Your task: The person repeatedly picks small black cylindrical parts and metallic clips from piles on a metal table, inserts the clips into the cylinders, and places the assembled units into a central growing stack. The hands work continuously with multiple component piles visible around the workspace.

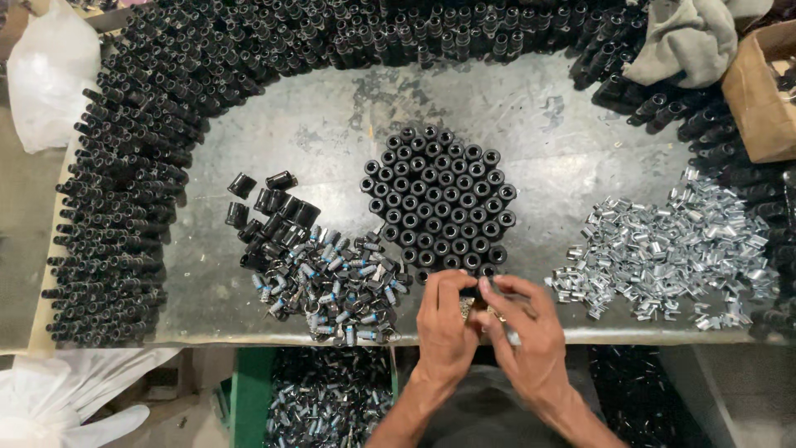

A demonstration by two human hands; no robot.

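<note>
Where the near edge of the metal worktable [332, 124] meets the person's lap, a small part [474, 305], brassy and partly hidden, is pinched between both hands. The left hand [445, 319] is curled around it from one side, fingertips pressed together on top; the right hand [531, 332] is closed on it from the other side, thumb and forefinger bearing on the same piece. What exactly is being fitted cannot be made out, since the fingers cover most of it.

Just beyond the hands, toward the table's middle, a tight cluster of upright black tubes [439, 199] is stood on end, its nearest row almost touching the knuckles. Toward the near left, a loose heap of small black-and-silver fittings [340, 282] is spread, with a few short black caps [274, 203] lying behind it. Along the near right, a pile of bright metal clips [672, 249] is scattered. The far and left edges are banked with stacked black tubes [116, 207], and a grey cloth [688, 37] and a cardboard box [759, 91] are set at the far right corner.

Several slips could be expected. The held part could be dropped over the near edge, because it is worked right at the lip with nothing beneath to catch it but bins [323, 398] below. The upright cluster could be toppled in a chain if it is nudged by a knuckle, being packed so close. Clips could be swept off by a wrist.
</note>
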